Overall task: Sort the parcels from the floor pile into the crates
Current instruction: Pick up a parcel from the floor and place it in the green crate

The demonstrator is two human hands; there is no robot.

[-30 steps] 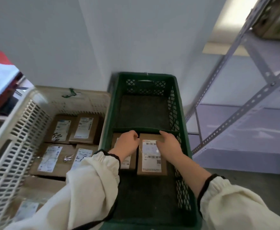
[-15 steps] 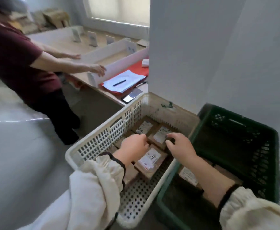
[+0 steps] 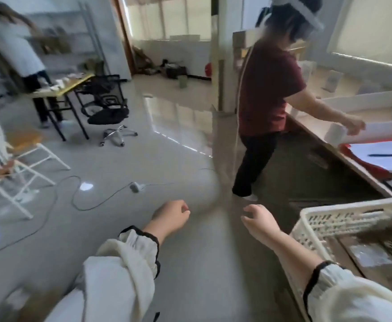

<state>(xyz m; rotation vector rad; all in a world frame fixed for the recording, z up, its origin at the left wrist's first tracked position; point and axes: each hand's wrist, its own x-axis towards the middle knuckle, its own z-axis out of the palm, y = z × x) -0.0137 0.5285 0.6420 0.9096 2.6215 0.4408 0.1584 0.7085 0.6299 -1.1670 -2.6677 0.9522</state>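
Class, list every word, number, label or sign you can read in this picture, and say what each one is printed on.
No text in this picture can be read.
Label on the parcel in the white crate: smeared by blur, unreadable.
White sheet under the pen: no writing can be made out.
Standing card on the far table: too small and blurred.

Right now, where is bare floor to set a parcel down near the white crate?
The grey floor is bare between the left hand and right hand, up to the white lattice plastic crate. Left is crowded: a grey cable loops beside a white metal frame.
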